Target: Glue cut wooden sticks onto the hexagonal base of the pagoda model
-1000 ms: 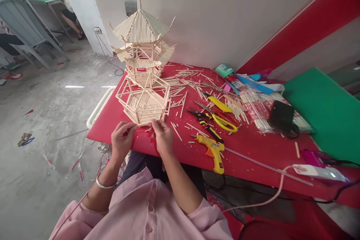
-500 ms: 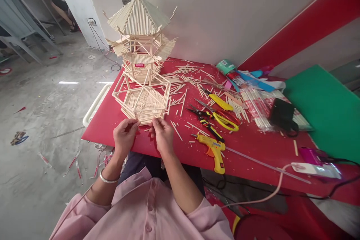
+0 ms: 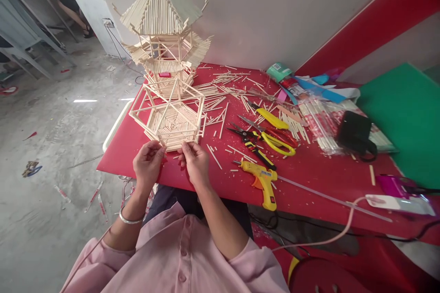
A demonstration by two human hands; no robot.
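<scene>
At the near side of a hexagonal stick frame (image 3: 177, 119) with a floor of laid sticks, my left hand (image 3: 148, 162) is closed in a pinch. My right hand (image 3: 195, 162) is also pinched, its thumb and forefinger at the frame's near rim. Whatever the fingertips hold is too small or too hidden to make out. Right behind the frame stands a pagoda model (image 3: 161, 27) made of pale wooden sticks, with tiered roofs and a tall spire.
Loose sticks (image 3: 220, 89) lie scattered across the red table (image 3: 213, 183). To the right are a yellow glue gun (image 3: 261, 181), cutting pliers (image 3: 252, 146), scissors (image 3: 271, 139), a yellow utility knife (image 3: 271, 116), packed sticks (image 3: 319, 123) and a black object (image 3: 354, 132). Cables hang below the table edge.
The head view has shifted slightly, so the models sit farther left and the tools on the right farther right. Both hands stay pinched at the frame's near side.
</scene>
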